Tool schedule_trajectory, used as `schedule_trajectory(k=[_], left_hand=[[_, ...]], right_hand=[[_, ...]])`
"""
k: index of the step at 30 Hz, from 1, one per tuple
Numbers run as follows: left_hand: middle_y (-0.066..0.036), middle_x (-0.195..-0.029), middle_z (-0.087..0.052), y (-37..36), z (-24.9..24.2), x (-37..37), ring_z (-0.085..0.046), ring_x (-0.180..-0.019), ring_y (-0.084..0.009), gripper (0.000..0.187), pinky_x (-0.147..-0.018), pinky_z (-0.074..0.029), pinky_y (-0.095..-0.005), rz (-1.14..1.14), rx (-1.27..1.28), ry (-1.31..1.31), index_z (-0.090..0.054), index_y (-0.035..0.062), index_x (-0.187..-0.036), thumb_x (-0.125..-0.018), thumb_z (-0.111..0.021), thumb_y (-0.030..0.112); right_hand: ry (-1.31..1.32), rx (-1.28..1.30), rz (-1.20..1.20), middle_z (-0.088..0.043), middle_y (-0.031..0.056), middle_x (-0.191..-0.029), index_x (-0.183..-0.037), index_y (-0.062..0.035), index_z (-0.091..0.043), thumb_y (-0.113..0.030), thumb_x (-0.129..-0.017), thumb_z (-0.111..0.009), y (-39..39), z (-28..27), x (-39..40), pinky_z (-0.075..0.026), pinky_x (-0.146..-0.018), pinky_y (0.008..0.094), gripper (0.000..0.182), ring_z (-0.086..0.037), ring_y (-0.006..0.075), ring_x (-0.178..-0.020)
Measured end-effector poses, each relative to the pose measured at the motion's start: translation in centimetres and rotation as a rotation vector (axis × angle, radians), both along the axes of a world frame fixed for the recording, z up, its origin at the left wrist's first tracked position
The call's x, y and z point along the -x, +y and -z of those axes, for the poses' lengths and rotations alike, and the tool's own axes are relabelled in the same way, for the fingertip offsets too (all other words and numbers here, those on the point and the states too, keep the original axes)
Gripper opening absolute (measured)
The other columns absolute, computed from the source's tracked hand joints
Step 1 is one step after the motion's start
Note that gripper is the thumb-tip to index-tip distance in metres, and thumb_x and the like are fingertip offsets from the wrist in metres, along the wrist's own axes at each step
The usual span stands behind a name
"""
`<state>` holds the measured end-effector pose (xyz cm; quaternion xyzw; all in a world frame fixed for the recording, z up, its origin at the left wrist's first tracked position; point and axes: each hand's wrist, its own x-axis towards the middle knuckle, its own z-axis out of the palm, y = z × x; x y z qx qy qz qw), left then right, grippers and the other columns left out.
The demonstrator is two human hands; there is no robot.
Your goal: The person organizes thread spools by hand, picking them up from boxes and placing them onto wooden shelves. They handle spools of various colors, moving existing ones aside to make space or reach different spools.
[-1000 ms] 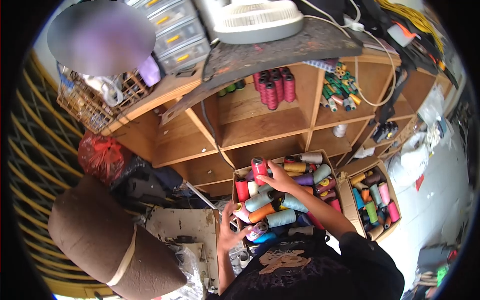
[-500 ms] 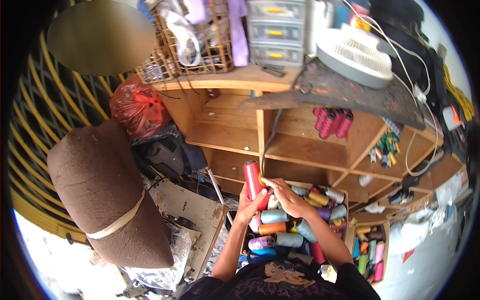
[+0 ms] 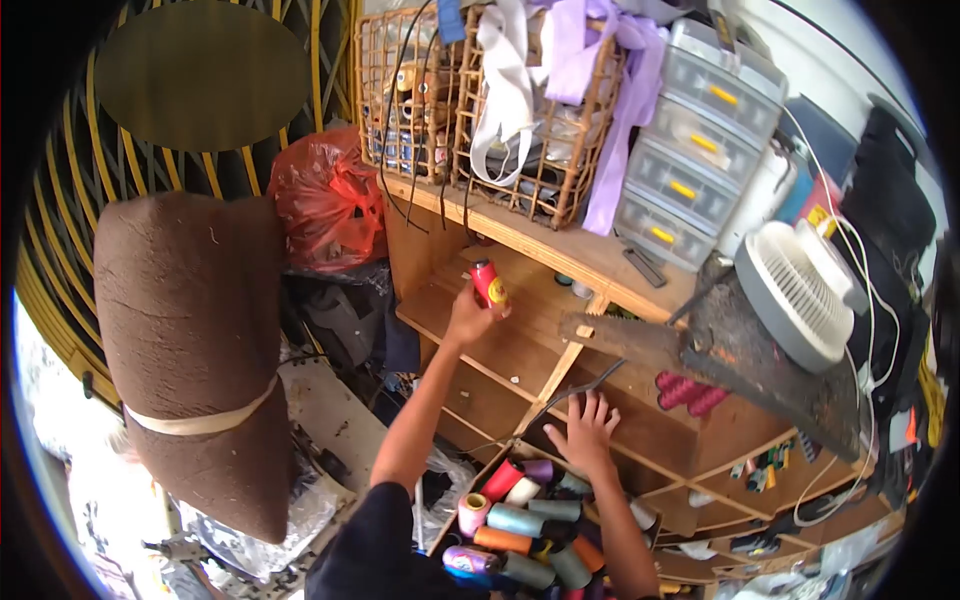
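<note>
My left hand is closed around a red thread spool with a yellow label, held up at the opening of the wooden shelf's upper left compartment. The spool tilts slightly, its dark top end pointing up. My right hand is open, fingers spread, near the dark cable that hangs in front of the shelf. Below my hands stands a box full of thread spools in many colours, among them a pink spool, an orange spool and another red spool.
Magenta spools stand in a compartment to the right. On top of the shelf are wicker baskets, a clear drawer unit and a white fan. A brown fabric roll and a red plastic bag are at left.
My left hand has carried the red spool up from over the box to the shelf compartment. My right hand has parted from it and spread its fingers. The view has turned.
</note>
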<state>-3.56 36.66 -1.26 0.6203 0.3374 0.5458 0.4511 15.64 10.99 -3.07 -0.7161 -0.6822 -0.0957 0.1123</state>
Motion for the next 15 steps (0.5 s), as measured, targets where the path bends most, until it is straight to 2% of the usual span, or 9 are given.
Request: schedule_trajectory(k=[2, 4, 5, 7, 9, 11, 13, 15], left_hand=[[-0.011, -0.094, -0.067, 4.0, -2.6, -0.8, -0.064, -0.086, -0.0158, 0.057, -0.076, -0.052, -0.0340, -0.039, 0.076, 0.149, -0.055, 0.0025, -0.113, -0.067, -0.082, 0.024], [-0.014, -0.101, -0.067, 12.0, 0.8, -3.2, -0.066, -0.092, -0.0224, 0.053, -0.079, -0.052, -0.0377, -0.298, -0.059, 0.478, -0.056, 0.0062, -0.116, -0.071, -0.078, 0.023], [-0.016, -0.106, -0.067, 15.3, 2.9, -4.9, -0.065, -0.096, -0.0263, 0.054, -0.082, -0.051, -0.0388, -0.169, -0.208, 0.138, -0.056, 0.0076, -0.118, -0.072, -0.077, 0.026], [-0.020, -0.114, -0.064, 23.5, 8.7, -6.6, -0.061, -0.106, -0.0324, 0.059, -0.087, -0.049, -0.0399, -0.217, -0.383, 0.143, -0.057, 0.0090, -0.120, -0.071, -0.076, 0.035], [-0.021, -0.120, -0.060, 25.9, 8.8, -7.3, -0.056, -0.113, -0.0355, 0.065, -0.093, -0.048, -0.0407, -0.346, -0.189, 0.590, -0.058, 0.0083, -0.120, -0.067, -0.077, 0.041], [-0.022, -0.123, -0.058, 24.7, 6.8, -7.5, -0.053, -0.115, -0.0380, 0.071, -0.095, -0.047, -0.0421, -0.423, -0.200, 0.676, -0.057, 0.0073, -0.121, -0.062, -0.079, 0.042], [-0.025, -0.122, -0.057, 26.2, 8.7, -7.7, -0.053, -0.114, -0.0411, 0.075, -0.095, -0.047, -0.0431, -0.509, -0.424, 0.660, -0.055, 0.0061, -0.122, -0.060, -0.082, 0.038], [-0.027, -0.117, -0.057, 26.4, 9.6, -8.0, -0.054, -0.111, -0.0431, 0.074, -0.094, -0.047, -0.0435, -0.519, -0.391, 0.540, -0.053, 0.0042, -0.119, -0.059, -0.085, 0.032]], right_hand=[[0.036, 0.122, -0.028, -0.032, 0.0225, -0.142, -0.139, -0.0057, -0.037, -0.055, -0.079, -0.062, 0.2, -0.7, -0.5, -0.021, -0.101, 0.0657, 0.082, -0.026, 0.0414, -0.133], [0.056, 0.191, -0.047, -0.028, 0.0232, -0.145, -0.142, -0.0048, -0.033, -0.058, -0.082, -0.058, 0.3, -0.9, -0.9, -0.019, -0.101, 0.0659, 0.084, -0.023, 0.0415, -0.135], [0.045, 0.206, -0.043, -0.026, 0.0230, -0.147, -0.143, -0.0055, -0.031, -0.060, -0.081, -0.057, 0.5, -0.8, -1.1, -0.018, -0.101, 0.0659, 0.086, -0.021, 0.0408, -0.136], [0.019, 0.219, -0.038, -0.024, 0.0231, -0.149, -0.145, -0.0066, -0.028, -0.062, -0.080, -0.057, 0.5, -0.4, -1.1, -0.016, -0.102, 0.0650, 0.090, -0.019, 0.0386, -0.138], [0.005, 0.231, -0.023, -0.024, 0.0227, -0.150, -0.145, -0.0067, -0.028, -0.061, -0.080, -0.057, 0.5, -0.3, -1.1, -0.016, -0.102, 0.0645, 0.089, -0.019, 0.0379, -0.138], [0.017, 0.255, -0.010, -0.023, 0.0215, -0.151, -0.145, -0.0067, -0.028, -0.057, -0.080, -0.060, 0.6, -0.4, -1.0, -0.014, -0.103, 0.0629, 0.088, -0.018, 0.0365, -0.140], [0.054, 0.313, 0.019, -0.023, 0.0211, -0.151, -0.145, -0.0062, -0.028, -0.056, -0.079, -0.061, 0.6, -0.8, -0.9, -0.013, -0.104, 0.0620, 0.089, -0.018, 0.0361, -0.140], [0.109, 0.299, 0.010, -0.023, 0.0207, -0.151, -0.146, -0.0054, -0.027, -0.053, -0.079, -0.063, 0.6, -0.7, -0.8, -0.010, -0.106, 0.0610, 0.089, -0.016, 0.0354, -0.141]])
